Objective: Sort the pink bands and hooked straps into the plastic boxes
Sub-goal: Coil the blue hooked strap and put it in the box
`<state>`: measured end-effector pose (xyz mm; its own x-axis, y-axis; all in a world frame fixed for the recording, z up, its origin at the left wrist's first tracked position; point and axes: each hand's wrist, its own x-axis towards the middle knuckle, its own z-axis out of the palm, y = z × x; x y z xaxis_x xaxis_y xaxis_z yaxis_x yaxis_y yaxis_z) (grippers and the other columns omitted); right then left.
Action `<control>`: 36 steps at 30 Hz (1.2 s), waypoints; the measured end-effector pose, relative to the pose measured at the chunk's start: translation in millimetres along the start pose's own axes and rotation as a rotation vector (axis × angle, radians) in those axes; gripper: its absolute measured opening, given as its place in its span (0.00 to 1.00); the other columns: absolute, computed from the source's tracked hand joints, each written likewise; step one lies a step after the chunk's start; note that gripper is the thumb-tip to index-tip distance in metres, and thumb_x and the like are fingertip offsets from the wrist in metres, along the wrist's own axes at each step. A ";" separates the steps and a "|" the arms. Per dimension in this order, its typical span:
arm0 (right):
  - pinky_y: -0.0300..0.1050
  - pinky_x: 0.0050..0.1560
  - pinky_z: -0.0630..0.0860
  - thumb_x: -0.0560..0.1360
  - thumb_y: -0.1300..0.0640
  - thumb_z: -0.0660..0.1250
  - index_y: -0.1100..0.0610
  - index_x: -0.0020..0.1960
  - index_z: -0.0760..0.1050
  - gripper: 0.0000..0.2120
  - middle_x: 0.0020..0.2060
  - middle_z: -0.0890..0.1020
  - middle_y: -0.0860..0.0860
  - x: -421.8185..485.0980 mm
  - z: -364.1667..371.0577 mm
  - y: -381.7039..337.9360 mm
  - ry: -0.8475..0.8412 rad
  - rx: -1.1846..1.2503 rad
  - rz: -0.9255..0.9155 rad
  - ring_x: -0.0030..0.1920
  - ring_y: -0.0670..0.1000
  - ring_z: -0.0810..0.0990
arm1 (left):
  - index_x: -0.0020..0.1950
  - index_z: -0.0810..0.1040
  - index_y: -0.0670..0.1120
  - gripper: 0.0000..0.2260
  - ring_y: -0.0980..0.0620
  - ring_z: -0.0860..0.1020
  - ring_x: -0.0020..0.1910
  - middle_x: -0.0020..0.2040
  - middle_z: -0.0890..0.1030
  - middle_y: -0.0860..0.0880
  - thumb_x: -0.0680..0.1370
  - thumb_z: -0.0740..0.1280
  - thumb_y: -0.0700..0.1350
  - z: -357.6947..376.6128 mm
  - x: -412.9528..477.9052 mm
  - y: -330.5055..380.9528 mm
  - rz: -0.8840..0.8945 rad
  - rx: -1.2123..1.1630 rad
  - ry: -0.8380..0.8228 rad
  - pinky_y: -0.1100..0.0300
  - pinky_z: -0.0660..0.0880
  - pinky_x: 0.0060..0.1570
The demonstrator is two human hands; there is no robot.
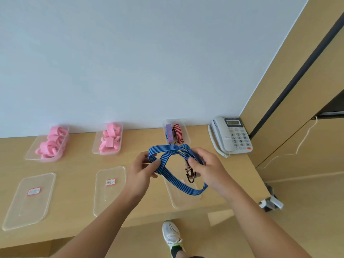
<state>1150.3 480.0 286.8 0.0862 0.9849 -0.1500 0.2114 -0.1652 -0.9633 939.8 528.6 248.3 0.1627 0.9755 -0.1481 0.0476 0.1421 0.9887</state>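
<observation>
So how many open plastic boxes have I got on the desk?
3, in the back row: left box and middle box hold pink bands, right box holds folded straps; none seems hidden.

A plain pale wall (149, 62) is standing behind a light wooden desk (78, 164), soft even light falling on both. A grey telephone (232, 135) is sitting at the desk's far right corner, beside tan wood panelling (279, 94) where a white cord (302, 140) is hanging.
</observation>
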 end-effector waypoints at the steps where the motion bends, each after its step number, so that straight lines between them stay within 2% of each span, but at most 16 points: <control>1: 0.48 0.35 0.81 0.82 0.62 0.62 0.51 0.55 0.80 0.10 0.41 0.80 0.56 -7.7 1.9 -4.1 -0.015 0.111 0.027 0.39 0.54 0.83 | 0.55 0.82 0.45 0.13 0.49 0.80 0.43 0.45 0.84 0.47 0.75 0.70 0.50 -1.8 -7.0 2.5 0.004 -0.009 -0.029 0.55 0.76 0.42; 3: 0.49 0.32 0.80 0.82 0.64 0.61 0.58 0.56 0.80 0.10 0.40 0.78 0.58 -21.3 5.0 -8.4 -0.028 0.240 0.077 0.36 0.57 0.82 | 0.51 0.83 0.43 0.16 0.50 0.76 0.42 0.42 0.81 0.47 0.75 0.67 0.54 -6.6 -19.9 5.3 0.022 -0.003 -0.080 0.52 0.71 0.44; 6: 0.50 0.34 0.79 0.82 0.64 0.61 0.61 0.56 0.80 0.10 0.38 0.78 0.56 -39.6 10.3 -9.8 -0.091 0.309 0.130 0.34 0.59 0.80 | 0.48 0.81 0.40 0.16 0.51 0.75 0.40 0.39 0.78 0.49 0.76 0.66 0.53 -14.5 -37.0 8.2 0.028 -0.035 -0.098 0.53 0.68 0.45; 9: 0.49 0.33 0.77 0.81 0.64 0.61 0.64 0.56 0.80 0.09 0.38 0.78 0.60 -52.5 18.6 -10.9 -0.194 0.327 0.172 0.33 0.59 0.78 | 0.58 0.80 0.49 0.15 0.54 0.79 0.44 0.46 0.83 0.53 0.72 0.68 0.50 -20.9 -52.4 6.5 -0.024 -0.035 -0.030 0.58 0.74 0.45; 12: 0.50 0.32 0.77 0.81 0.64 0.62 0.67 0.57 0.77 0.09 0.38 0.77 0.62 -58.9 28.1 -14.1 -0.306 0.368 0.207 0.31 0.57 0.77 | 0.65 0.75 0.57 0.22 0.56 0.79 0.52 0.57 0.81 0.54 0.75 0.72 0.38 -29.8 -67.6 4.0 -0.007 0.104 0.008 0.67 0.76 0.40; 15: 0.49 0.32 0.76 0.80 0.62 0.63 0.65 0.55 0.78 0.08 0.39 0.78 0.61 -60.2 35.2 -20.3 -0.389 0.377 0.216 0.30 0.56 0.76 | 0.63 0.73 0.61 0.30 0.55 0.81 0.55 0.59 0.80 0.55 0.74 0.68 0.28 -33.6 -81.3 5.3 0.040 0.192 -0.029 0.62 0.81 0.40; 18: 0.48 0.31 0.76 0.81 0.61 0.63 0.64 0.54 0.79 0.09 0.39 0.78 0.61 -62.0 34.1 -26.2 -0.460 0.361 0.202 0.30 0.56 0.76 | 0.68 0.72 0.58 0.29 0.54 0.83 0.50 0.57 0.82 0.52 0.74 0.72 0.33 -29.2 -91.9 10.8 0.082 0.181 -0.043 0.61 0.81 0.44; 20: 0.47 0.30 0.75 0.81 0.59 0.63 0.63 0.55 0.80 0.09 0.39 0.77 0.60 -66.9 26.9 -28.6 -0.487 0.351 0.194 0.29 0.55 0.75 | 0.67 0.75 0.52 0.24 0.49 0.85 0.46 0.52 0.85 0.45 0.73 0.74 0.41 -23.3 -98.5 18.5 0.056 0.014 -0.052 0.57 0.81 0.46; 22: 0.46 0.29 0.74 0.80 0.58 0.64 0.63 0.55 0.79 0.09 0.38 0.77 0.59 -73.7 15.2 -30.2 -0.501 0.369 0.190 0.28 0.54 0.75 | 0.68 0.76 0.49 0.24 0.46 0.85 0.44 0.51 0.84 0.42 0.72 0.75 0.44 -12.8 -106.2 25.7 0.051 -0.114 0.019 0.54 0.82 0.44; 24: 0.45 0.28 0.73 0.80 0.58 0.65 0.62 0.53 0.79 0.09 0.38 0.77 0.60 -82.3 1.0 -30.9 -0.517 0.377 0.191 0.28 0.54 0.75 | 0.73 0.72 0.53 0.30 0.49 0.84 0.50 0.57 0.82 0.46 0.74 0.78 0.41 3.6 -114.0 30.6 0.161 0.007 0.151 0.55 0.83 0.46; 26: 0.45 0.27 0.74 0.80 0.57 0.65 0.65 0.54 0.78 0.11 0.38 0.77 0.60 -91.2 -12.9 -29.3 -0.525 0.368 0.189 0.28 0.54 0.76 | 0.77 0.65 0.58 0.39 0.56 0.79 0.61 0.65 0.76 0.54 0.72 0.80 0.39 21.6 -122.6 33.2 0.363 0.242 0.227 0.60 0.80 0.56; 27: 0.45 0.26 0.74 0.80 0.57 0.64 0.66 0.54 0.78 0.12 0.38 0.78 0.60 -95.0 -19.5 -27.7 -0.524 0.362 0.188 0.28 0.53 0.75 | 0.77 0.66 0.58 0.39 0.57 0.75 0.65 0.68 0.75 0.56 0.72 0.81 0.40 30.0 -126.1 33.8 0.477 0.352 0.235 0.62 0.76 0.61; 29: 0.45 0.26 0.75 0.81 0.55 0.65 0.65 0.53 0.78 0.12 0.38 0.78 0.61 -102.0 -32.9 -24.2 -0.513 0.357 0.194 0.28 0.54 0.75 | 0.72 0.76 0.53 0.32 0.53 0.73 0.68 0.70 0.76 0.53 0.70 0.81 0.43 44.0 -131.1 32.3 0.697 0.561 0.231 0.58 0.71 0.67; 32: 0.44 0.24 0.74 0.80 0.51 0.66 0.63 0.52 0.80 0.15 0.37 0.79 0.62 -111.4 -50.3 -19.0 -0.513 0.337 0.204 0.27 0.54 0.75 | 0.57 0.87 0.47 0.18 0.48 0.75 0.62 0.63 0.82 0.48 0.68 0.82 0.47 62.1 -140.3 32.4 0.861 0.754 0.223 0.55 0.72 0.62; 34: 0.43 0.24 0.75 0.79 0.49 0.67 0.66 0.53 0.80 0.18 0.37 0.79 0.62 -115.1 -59.6 -13.9 -0.530 0.331 0.214 0.27 0.54 0.75 | 0.54 0.88 0.46 0.15 0.55 0.77 0.53 0.52 0.84 0.51 0.69 0.81 0.48 70.8 -144.8 34.6 0.831 0.771 0.153 0.59 0.74 0.54; 36: 0.44 0.25 0.76 0.79 0.49 0.67 0.67 0.53 0.80 0.19 0.38 0.80 0.62 -117.5 -67.1 -9.7 -0.546 0.346 0.210 0.28 0.54 0.77 | 0.55 0.88 0.46 0.15 0.61 0.76 0.45 0.46 0.81 0.55 0.70 0.80 0.48 77.3 -149.2 37.7 0.729 0.745 0.076 0.70 0.72 0.49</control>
<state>1203.4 362.5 328.7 -0.4319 0.8332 -0.3454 -0.0874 -0.4198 -0.9034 993.5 375.4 305.9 0.3347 0.7948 0.5061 0.5624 -0.5995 0.5695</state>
